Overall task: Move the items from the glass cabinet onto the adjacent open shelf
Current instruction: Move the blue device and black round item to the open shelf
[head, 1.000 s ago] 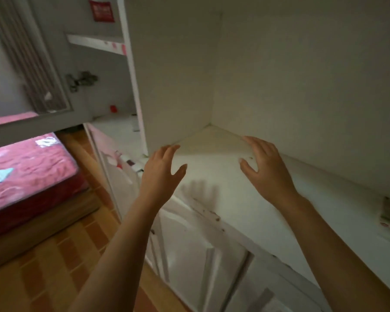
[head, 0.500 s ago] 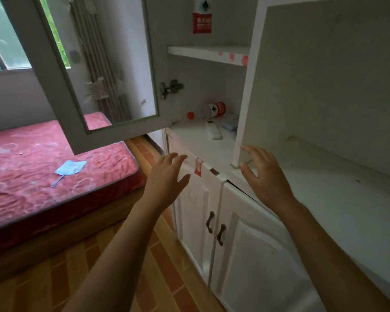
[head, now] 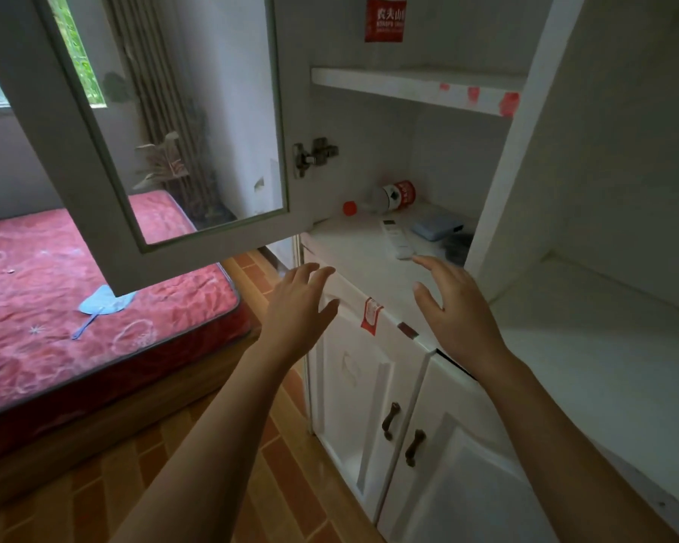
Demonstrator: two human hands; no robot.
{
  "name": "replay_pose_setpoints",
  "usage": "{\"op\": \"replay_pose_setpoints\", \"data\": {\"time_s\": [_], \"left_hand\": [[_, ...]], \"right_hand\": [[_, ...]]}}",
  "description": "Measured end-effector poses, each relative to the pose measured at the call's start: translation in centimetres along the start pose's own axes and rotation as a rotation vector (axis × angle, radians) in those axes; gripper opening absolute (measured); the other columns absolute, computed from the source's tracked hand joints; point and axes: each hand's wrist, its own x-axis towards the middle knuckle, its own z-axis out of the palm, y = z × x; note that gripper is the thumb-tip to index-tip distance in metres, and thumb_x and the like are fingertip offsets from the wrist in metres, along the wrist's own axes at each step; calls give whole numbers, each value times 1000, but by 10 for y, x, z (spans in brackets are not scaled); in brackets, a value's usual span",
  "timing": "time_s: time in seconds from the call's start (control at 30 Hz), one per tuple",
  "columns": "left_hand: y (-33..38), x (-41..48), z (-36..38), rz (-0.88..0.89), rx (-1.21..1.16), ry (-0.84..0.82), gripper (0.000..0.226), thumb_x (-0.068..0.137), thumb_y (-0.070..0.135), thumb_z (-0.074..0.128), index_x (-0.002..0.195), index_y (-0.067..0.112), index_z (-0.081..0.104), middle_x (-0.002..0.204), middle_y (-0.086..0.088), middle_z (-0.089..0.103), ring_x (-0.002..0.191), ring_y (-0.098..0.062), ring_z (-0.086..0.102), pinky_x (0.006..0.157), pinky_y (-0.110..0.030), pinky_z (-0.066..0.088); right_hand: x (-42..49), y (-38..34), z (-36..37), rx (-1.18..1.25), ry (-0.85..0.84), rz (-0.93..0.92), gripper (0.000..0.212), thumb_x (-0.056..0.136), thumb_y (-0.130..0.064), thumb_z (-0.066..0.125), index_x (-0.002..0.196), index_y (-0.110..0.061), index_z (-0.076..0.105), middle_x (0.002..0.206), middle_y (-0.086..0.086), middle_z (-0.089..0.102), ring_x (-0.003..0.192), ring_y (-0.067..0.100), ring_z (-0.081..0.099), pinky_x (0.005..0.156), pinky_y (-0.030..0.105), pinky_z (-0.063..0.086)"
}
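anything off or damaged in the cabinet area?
A few things. The water bottle lies on its side at the back of the glass cabinet's lower shelf. Red smears mark the upper shelf's front edge. Both hands, left and right, are open and empty.

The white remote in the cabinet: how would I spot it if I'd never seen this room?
Find the glass door swung open on the left; behind it is the cabinet's bottom shelf. The white remote lies flat near the front edge, just beyond the right hand. It is long and slim, unlike the red-capped bottle lying behind it and the blue box beside it.
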Motion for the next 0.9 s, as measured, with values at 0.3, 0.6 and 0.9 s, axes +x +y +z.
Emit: {"op": "replay_pose_setpoints", "data": {"time_s": [0.3,0.6,0.9], "left_hand": [[-19,92,26,14,-47,-8,49,89,33,51,135,21,37,145,-5,39,135,-23,32,110,-38,30],[-40,156,61,79,-90,-76,50,88,33,52,134,21,37,143,-6,40,132,-24,35,111,-40,31],[-25,242,96,320,-251,-223,48,86,24,56,131,15,42,137,-10,44,121,-29,44,99,-39,40]], "right_hand": [[85,14,43,-20,-73,74,40,94,-22,42,133,-15,39,139,5,44,127,21,38,106,40,36],[116,38,69,-85,-61,239,41,93,-21,43,133,-15,38,137,7,46,125,21,38,103,38,38],[131,63,77,-211,74,531,42,94,-20,44,135,-12,35,141,10,41,130,25,32,105,34,31]]}}
